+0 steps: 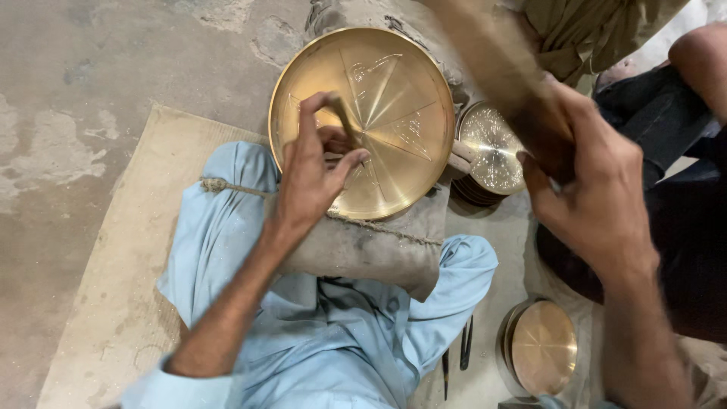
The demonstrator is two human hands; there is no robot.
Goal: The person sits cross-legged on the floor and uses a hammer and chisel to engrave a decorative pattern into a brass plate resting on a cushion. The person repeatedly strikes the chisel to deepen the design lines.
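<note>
On the grey cushion [363, 250] over the lap, a thin chisel [347, 121] was pinched by the left hand [314, 178] against the brass plate [362, 121]. Further right, a blurred wooden mallet [500, 68] was gripped by the right hand [591, 182] above engraved plates [492, 155].
</note>
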